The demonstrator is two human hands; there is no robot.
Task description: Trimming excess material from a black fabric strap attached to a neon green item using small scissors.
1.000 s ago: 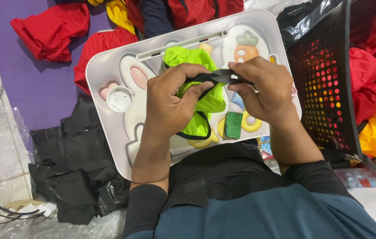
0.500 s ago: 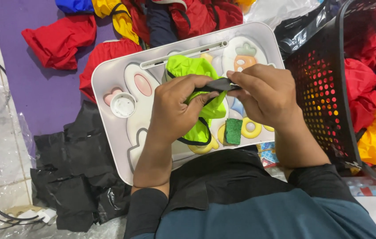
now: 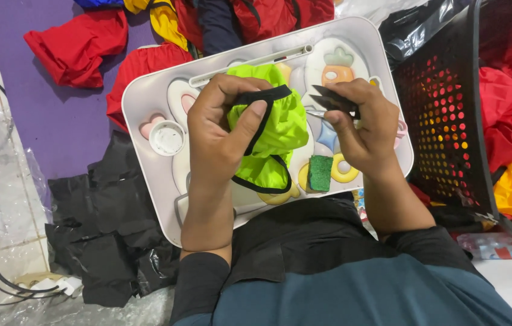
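My left hand [image 3: 222, 136] grips a neon-green cloth piece with black trim [image 3: 274, 130], the thumb pressed on the black band. My right hand [image 3: 361, 130] holds small black-handled scissors [image 3: 334, 101], their tip pointing left toward the cloth and a short way off it. Both hands hover over a white lap tray [image 3: 147, 99] printed with cartoon shapes. A small green sponge-like block [image 3: 320, 173] lies on the tray below the cloth.
A black perforated basket [image 3: 449, 115] holding red and yellow garments stands at the right. Red, yellow and dark garments [image 3: 78, 45] lie on a purple mat beyond the tray. Black plastic sheeting [image 3: 99, 241] and cables lie at the left.
The hands have drawn apart: the right hand moved right with the scissors, off the cloth's black band. The left hand keeps the green cloth and has raised it slightly.
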